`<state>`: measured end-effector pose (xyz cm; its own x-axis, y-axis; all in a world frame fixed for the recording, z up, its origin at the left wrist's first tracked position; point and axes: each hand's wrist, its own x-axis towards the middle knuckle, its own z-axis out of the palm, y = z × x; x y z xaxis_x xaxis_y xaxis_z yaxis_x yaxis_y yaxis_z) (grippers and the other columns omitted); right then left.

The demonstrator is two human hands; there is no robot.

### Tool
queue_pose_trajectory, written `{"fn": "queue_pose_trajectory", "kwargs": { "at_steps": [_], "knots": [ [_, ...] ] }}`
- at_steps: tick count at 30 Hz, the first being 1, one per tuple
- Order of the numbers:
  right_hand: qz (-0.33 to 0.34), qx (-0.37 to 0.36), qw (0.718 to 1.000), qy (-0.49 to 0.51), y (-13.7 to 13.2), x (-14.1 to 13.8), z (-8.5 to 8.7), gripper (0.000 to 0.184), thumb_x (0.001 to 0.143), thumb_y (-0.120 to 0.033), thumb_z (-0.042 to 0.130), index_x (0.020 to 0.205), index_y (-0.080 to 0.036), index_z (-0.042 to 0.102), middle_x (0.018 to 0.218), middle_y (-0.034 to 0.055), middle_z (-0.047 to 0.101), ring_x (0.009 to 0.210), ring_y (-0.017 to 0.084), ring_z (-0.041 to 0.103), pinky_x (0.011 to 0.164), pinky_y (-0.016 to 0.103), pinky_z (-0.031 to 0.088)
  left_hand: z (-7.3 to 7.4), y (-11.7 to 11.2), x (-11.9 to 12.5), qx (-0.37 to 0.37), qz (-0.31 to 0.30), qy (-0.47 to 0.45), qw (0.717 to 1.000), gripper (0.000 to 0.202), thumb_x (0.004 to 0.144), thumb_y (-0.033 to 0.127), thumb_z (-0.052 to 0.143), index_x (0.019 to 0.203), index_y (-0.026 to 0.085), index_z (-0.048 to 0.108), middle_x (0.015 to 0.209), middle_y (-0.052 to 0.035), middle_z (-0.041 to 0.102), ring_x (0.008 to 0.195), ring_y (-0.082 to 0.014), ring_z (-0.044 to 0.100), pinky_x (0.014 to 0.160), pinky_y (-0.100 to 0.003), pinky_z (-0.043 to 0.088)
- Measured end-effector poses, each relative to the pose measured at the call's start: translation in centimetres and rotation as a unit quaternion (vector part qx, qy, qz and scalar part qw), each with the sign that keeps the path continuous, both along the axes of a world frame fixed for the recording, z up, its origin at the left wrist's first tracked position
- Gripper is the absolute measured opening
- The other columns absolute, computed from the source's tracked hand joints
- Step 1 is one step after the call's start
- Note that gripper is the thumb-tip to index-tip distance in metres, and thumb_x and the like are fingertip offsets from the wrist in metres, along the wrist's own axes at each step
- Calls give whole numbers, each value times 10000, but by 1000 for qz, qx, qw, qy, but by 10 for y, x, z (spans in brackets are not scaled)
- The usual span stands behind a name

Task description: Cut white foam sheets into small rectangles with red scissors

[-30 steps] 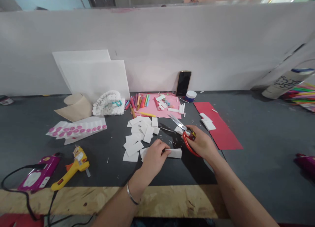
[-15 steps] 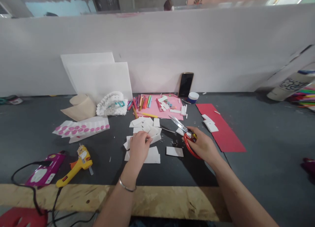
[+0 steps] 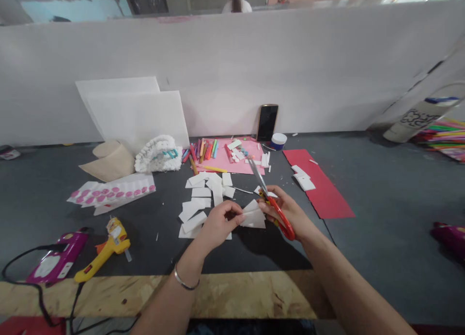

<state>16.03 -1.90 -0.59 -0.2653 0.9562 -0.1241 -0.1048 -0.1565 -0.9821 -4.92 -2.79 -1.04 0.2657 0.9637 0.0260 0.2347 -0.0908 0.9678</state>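
My left hand (image 3: 218,223) pinches a small stack of white foam pieces (image 3: 254,215) just above the dark table. My right hand (image 3: 286,209) grips red-handled scissors (image 3: 271,199), blades pointing up and away, right beside those pieces. A pile of cut white rectangles (image 3: 205,197) lies on the table to the left of my left hand.
A yellow glue gun (image 3: 103,250) and a magenta packet (image 3: 54,260) lie at the near left. A red sheet (image 3: 323,192), a pink sheet (image 3: 221,161) with crayons, a phone (image 3: 267,123), a small jar (image 3: 279,141) and white boards (image 3: 134,114) stand further back. A wooden edge (image 3: 232,296) runs nearest me.
My left hand left the pile of white pieces and came right with a few pieces pinched. My right hand brought the scissors in to meet them.
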Motion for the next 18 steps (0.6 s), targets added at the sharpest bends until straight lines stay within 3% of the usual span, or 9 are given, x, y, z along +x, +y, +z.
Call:
{"fn": "queue_pose_trajectory", "kwargs": {
  "at_steps": [4,10,18],
  "knots": [
    [1,-27,1000,15,-1,-2,4,491,667,-450,811,999,-244,514,701,-78,528,476,58,412,433,200,317,4,-2,3,-19,-1,-28,999,195,760,371,697,740,182,657,820,-51,680,703,-154,595,659,-272,492],
    [-62,-11,998,22,1,-5,-1,447,667,-380,813,990,-228,543,706,-68,546,514,69,467,475,205,365,1,-2,7,-124,85,-159,976,371,646,493,784,750,166,645,673,4,620,547,-118,591,529,-254,536],
    [-47,24,998,17,-4,-9,-8,486,702,-384,799,1088,-244,540,820,-42,577,578,85,488,510,220,389,-2,-3,10,-72,159,-155,972,341,686,451,760,851,165,674,651,30,585,418,-72,532,402,-193,444]
  ]
}}
